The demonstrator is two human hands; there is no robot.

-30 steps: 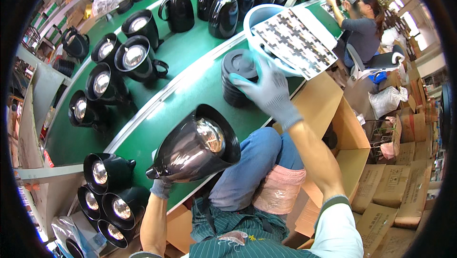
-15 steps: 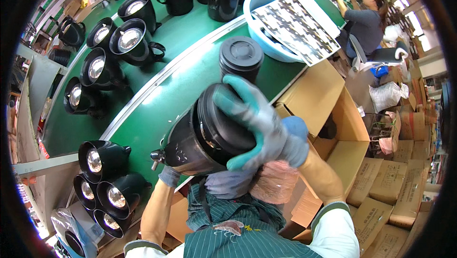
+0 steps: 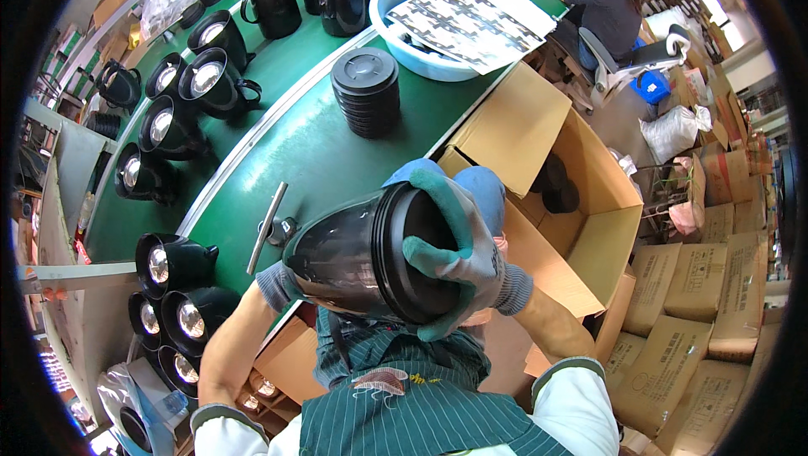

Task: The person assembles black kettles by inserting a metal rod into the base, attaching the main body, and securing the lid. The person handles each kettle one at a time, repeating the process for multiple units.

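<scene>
A glossy black jug body [image 3: 337, 256] lies tilted across my lap, held up between both hands. My right hand [image 3: 459, 262], in a grey and teal glove, is closed round the black ribbed round cap [image 3: 412, 254] at the jug's wide end, fingers spread over its face. At the other end my left hand [image 3: 289, 282] grips the jug, its fingers mostly hidden underneath. Beyond the jug, a metal T-bar fixture [image 3: 268, 229] stands at the green table's edge. A stack of similar black ribbed caps [image 3: 364, 90] stands on the green table [image 3: 278, 153].
Black jugs with shiny liners [image 3: 189, 321] lie at left; others stand behind the rail [image 3: 252, 136]. A blue basin [image 3: 391, 1] holds a patterned sheet [image 3: 471, 22]. An open carton [image 3: 589, 195] with black round pieces is at right. A co-worker [image 3: 602, 1] sits far right.
The jug has swung lower and nearer to me, its cap seated closer against the body. My right hand has moved from the cap's top to its outer face. The fixture now shows apart from the jug.
</scene>
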